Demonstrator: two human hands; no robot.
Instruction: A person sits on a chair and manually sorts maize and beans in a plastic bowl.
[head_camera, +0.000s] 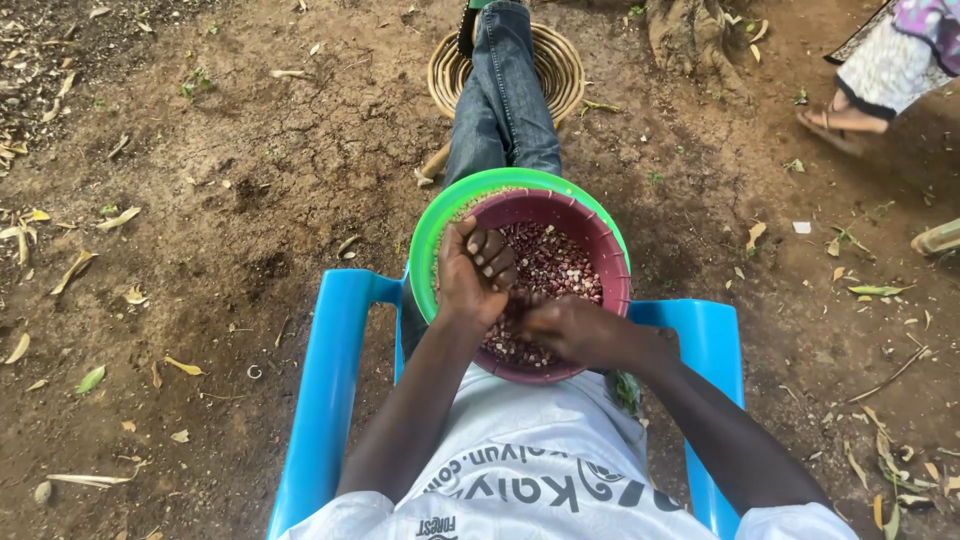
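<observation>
Head view: my left hand (475, 272) is curled shut over the maroon bowl (612, 262) — beans (555, 265) lie just right of it; my right hand (575, 332), nearer them, pinches something I cannot make out.

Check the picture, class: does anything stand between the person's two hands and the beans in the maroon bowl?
Nothing visible does. The left hand is cupped over the beans at the rim of the maroon bowl, and the right hand rests directly in them.
</observation>
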